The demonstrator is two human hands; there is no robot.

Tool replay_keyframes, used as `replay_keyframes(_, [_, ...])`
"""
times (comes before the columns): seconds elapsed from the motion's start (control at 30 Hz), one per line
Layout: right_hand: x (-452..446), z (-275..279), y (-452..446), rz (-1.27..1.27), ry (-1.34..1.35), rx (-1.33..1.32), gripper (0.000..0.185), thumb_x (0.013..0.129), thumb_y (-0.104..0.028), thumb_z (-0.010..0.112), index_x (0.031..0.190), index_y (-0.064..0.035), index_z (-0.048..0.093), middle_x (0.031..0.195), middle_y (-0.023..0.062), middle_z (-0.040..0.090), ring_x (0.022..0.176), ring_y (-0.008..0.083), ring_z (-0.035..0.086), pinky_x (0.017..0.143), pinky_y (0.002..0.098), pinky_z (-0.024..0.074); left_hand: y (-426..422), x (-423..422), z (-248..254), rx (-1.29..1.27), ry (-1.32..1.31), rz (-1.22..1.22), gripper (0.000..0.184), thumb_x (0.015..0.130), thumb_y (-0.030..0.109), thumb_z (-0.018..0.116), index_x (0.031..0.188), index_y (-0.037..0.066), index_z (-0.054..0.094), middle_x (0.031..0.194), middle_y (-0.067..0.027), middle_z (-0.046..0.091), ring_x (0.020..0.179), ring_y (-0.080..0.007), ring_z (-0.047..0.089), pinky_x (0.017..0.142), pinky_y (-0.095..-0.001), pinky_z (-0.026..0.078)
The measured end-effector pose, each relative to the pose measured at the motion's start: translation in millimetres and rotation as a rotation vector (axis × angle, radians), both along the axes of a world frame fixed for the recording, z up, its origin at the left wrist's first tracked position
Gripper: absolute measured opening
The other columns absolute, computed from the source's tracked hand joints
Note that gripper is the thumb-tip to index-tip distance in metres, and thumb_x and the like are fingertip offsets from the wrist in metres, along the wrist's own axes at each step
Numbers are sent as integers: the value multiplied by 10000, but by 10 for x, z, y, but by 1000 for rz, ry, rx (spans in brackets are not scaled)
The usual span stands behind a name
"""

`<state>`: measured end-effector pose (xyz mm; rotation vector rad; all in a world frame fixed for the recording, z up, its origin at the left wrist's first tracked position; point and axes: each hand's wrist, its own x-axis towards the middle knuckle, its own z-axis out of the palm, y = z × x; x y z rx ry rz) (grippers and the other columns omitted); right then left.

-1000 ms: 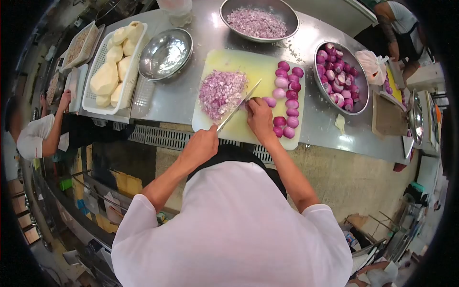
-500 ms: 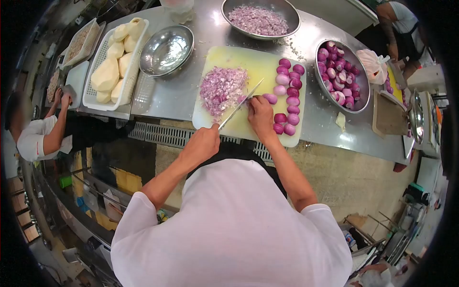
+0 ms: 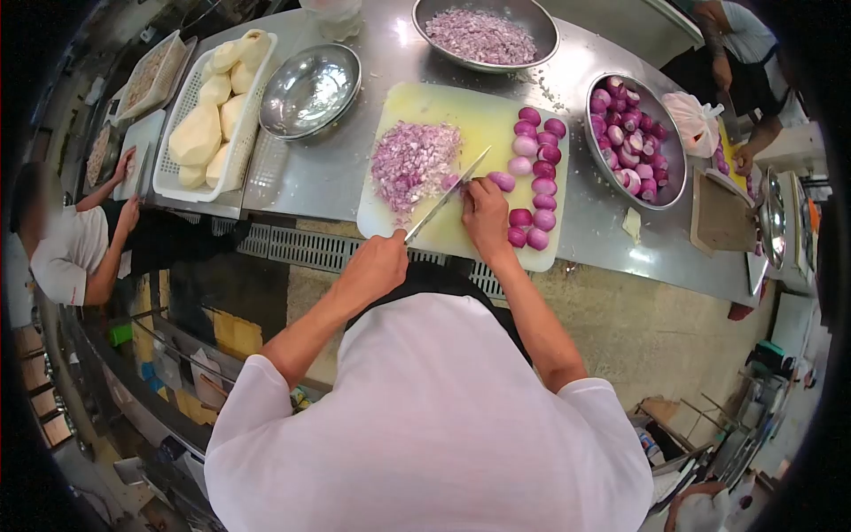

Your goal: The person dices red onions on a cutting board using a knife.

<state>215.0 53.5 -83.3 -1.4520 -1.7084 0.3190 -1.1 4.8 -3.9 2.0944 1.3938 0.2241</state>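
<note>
My left hand is wrapped round the handle of a kitchen knife, whose blade slants up and right over the cutting board. Close against the blade's right side, my right hand has its fingers bent and pressed together on a red onion; a bit of it shows past the blade, the rest is hidden. Chopped onion lies heaped left of the knife. Peeled red onions stand in rows on the board's right side, with one loose onion beside my right fingers.
Behind the board stands a bowl of chopped onion; to its right, a bowl of whole onions. At left are metal bowls and a white basket of peeled roots. Co-workers stand at left and far right.
My hands and the knife have hardly moved. The left co-worker's hands have come apart over their board. At far right, the other co-worker's arms have shifted.
</note>
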Motion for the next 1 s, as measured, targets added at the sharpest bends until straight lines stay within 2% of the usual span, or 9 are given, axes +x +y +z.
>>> replay_keyframes(0.07, [-15,-21,22,-4,9,20,122,774,48,635,882,-5,616,869,164,601,816,380,585,703,455,478,-39,-2,31,18,-61,21,106,840,8,550,895,-73,510,642,-306,586,653,-488,608,608,-568,467])
replay_keyframes(0.17, [-13,18,15,13,-5,5,130,775,55,631,891,-4,618,877,165,605,812,378,586,705,457,481,12,-54,-243,46,-15,0,106,837,6,549,894,-73,508,647,-302,588,652,-487,606,608,-567,469])
replay_keyframes(0.27, [0,5,-7,-9,-5,-7,136,773,60,631,895,1,618,890,164,617,821,374,592,713,452,488,5,0,109,-21,-14,17,107,839,8,549,901,-69,508,661,-304,592,657,-488,607,611,-568,471])
replay_keyframes(0.37, [-8,-12,5,-5,-16,14,133,777,51,639,900,2,630,906,156,631,836,370,599,722,445,495,-1,-43,-110,63,-26,-25,94,843,10,544,890,-67,515,659,-303,591,656,-490,605,612,-568,470])
replay_keyframes(0.6, [6,-12,-26,-31,-48,45,174,806,18,637,973,-13,679,928,161,640,858,362,609,745,435,503,30,-37,-25,54,-63,59,103,854,14,528,902,-74,547,654,-312,586,661,-493,605,609,-570,467])
replay_keyframes(0.67, [15,31,-26,-22,-50,-10,211,809,18,628,1009,-20,683,934,169,637,842,371,612,740,442,505,79,-78,-167,72,5,77,155,886,54,544,990,-61,544,669,-288,595,661,-483,598,616,-569,453])
replay_keyframes(0.77, [-7,17,8,-33,42,-59,188,799,30,623,977,-10,670,924,179,627,816,391,611,717,456,502,50,15,140,10,-38,91,143,852,0,516,944,-101,559,647,-302,595,642,-483,612,609,-565,480])
replay_keyframes(0.87, [-15,3,61,-18,79,-69,157,789,48,620,936,2,650,903,191,615,791,412,607,690,468,495,69,-17,-154,91,25,30,158,848,-2,521,964,-103,556,636,-292,597,632,-481,611,602,-559,485])
replay_keyframes(1.0, [8,17,82,1,109,-45,122,782,60,622,894,12,629,880,198,606,794,415,606,685,470,490,91,-8,2,64,2,30,158,847,-2,521,971,-96,548,628,-288,594,631,-483,610,597,-556,484])
